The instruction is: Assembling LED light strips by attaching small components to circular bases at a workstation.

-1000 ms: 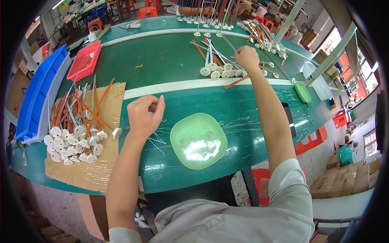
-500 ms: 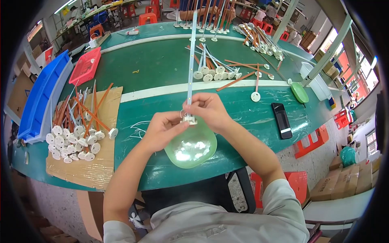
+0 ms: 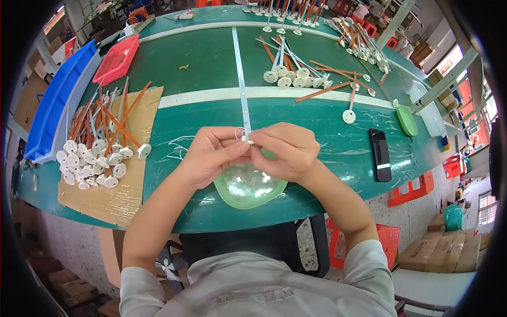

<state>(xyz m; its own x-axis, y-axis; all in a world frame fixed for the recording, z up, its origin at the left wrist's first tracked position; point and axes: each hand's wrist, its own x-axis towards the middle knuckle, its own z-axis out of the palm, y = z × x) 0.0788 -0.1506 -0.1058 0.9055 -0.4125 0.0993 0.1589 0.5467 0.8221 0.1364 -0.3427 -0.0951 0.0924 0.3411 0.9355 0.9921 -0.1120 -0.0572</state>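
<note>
Near the worktop's left edge lay the blue tray, the red basket and a cardboard sheet heaped with white-disc rods. At the near edge my left hand and right hand met, both pinched tight on the near end of the white strip, whose long axis ran straight away from my grip toward the far edge, above the green dish. Right of my hands lay a black phone, a green lid near the right edge, and plain brown cartons on the floor.
</note>
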